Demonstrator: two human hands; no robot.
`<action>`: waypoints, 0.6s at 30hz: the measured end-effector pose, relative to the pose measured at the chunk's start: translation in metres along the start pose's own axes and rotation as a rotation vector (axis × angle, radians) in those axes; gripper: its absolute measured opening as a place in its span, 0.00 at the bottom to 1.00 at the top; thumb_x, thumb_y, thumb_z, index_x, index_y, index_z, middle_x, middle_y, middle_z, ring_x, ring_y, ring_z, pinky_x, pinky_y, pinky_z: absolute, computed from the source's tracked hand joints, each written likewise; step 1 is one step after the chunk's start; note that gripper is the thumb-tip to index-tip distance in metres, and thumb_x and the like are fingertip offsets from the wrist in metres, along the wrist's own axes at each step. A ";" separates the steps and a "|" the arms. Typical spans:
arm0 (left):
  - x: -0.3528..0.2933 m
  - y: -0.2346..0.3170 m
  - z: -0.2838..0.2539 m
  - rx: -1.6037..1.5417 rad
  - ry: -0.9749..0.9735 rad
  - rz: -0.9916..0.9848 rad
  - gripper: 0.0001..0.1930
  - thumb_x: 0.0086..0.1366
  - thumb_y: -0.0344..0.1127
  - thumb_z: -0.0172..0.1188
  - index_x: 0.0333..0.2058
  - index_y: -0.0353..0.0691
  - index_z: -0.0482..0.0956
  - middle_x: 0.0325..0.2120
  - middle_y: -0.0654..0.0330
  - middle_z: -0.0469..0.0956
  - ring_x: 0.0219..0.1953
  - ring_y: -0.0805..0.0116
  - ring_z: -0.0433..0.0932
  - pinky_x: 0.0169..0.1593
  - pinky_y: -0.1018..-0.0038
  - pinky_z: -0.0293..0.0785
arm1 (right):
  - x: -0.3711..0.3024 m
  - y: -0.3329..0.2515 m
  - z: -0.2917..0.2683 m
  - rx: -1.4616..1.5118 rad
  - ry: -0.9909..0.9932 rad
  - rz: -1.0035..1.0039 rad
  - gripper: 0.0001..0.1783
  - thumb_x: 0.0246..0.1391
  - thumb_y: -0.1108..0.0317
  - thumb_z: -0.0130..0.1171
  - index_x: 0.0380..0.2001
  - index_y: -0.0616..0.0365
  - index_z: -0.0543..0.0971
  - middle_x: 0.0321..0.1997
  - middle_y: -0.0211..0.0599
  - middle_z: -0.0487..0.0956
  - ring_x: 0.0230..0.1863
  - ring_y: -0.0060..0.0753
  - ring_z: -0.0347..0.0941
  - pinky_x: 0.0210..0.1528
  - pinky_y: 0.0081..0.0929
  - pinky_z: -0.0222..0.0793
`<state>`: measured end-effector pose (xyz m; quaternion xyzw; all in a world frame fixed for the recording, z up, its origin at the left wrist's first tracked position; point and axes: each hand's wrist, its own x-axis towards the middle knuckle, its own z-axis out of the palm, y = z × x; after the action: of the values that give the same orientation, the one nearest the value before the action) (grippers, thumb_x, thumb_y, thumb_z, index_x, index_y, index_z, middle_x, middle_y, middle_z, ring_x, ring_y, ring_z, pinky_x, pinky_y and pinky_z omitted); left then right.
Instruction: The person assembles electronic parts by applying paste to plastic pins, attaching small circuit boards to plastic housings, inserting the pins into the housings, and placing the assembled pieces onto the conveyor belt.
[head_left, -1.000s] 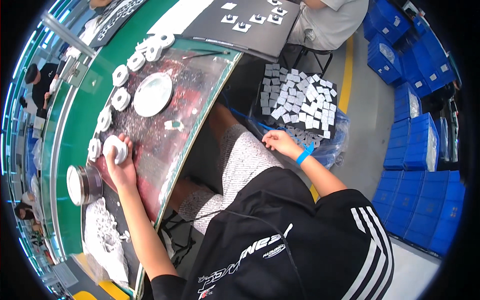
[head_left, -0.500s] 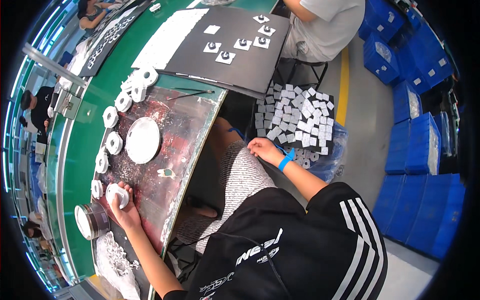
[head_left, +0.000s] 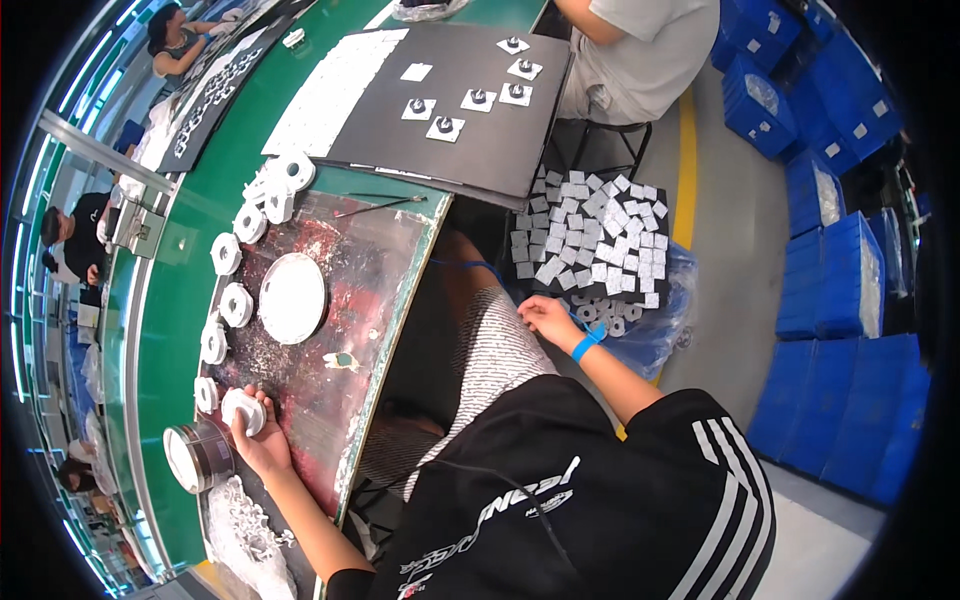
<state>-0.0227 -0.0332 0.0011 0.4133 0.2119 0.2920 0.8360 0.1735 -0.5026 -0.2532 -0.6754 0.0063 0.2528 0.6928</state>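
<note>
My left hand (head_left: 264, 440) is closed round a white round plastic part (head_left: 245, 412), held over the near left of a paint-stained board. Beside it stands a tin (head_left: 200, 455) with a pale top. A row of similar white parts (head_left: 236, 304) curves along the board's left side, next to a white round lid or dish (head_left: 293, 298). My right hand (head_left: 550, 322) hovers by my right thigh, away from the board, its fingers curled together. Whatever they may hold is too small to make out. A blue strap (head_left: 589, 342) circles that wrist.
Thin brushes (head_left: 380, 207) lie at the board's far edge. Beyond is a black sheet (head_left: 455, 165) with small dark pieces on white squares. Many grey-white squares (head_left: 630, 215) lie low at the right. A plastic bag (head_left: 250, 545) sits near left. Blue crates (head_left: 840, 400) line the right; a person (head_left: 640, 50) sits ahead.
My right hand has moved a little to the right and nearer to me. My left hand keeps its hold on the white part. The whole view has shifted slightly.
</note>
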 end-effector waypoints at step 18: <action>-0.002 -0.009 0.019 0.210 0.002 0.106 0.32 0.64 0.39 0.55 0.64 0.38 0.57 0.50 0.50 0.73 0.48 0.60 0.74 0.54 0.67 0.71 | 0.046 -0.104 0.010 0.070 0.199 -0.415 0.07 0.51 0.81 0.48 0.26 0.61 0.76 0.26 0.27 0.75 0.27 0.18 0.70 0.32 0.18 0.67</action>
<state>-0.0102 -0.0495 0.0045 0.5088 0.2203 0.3125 0.7713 0.2479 -0.4733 -0.1717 -0.6594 -0.0557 0.0369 0.7489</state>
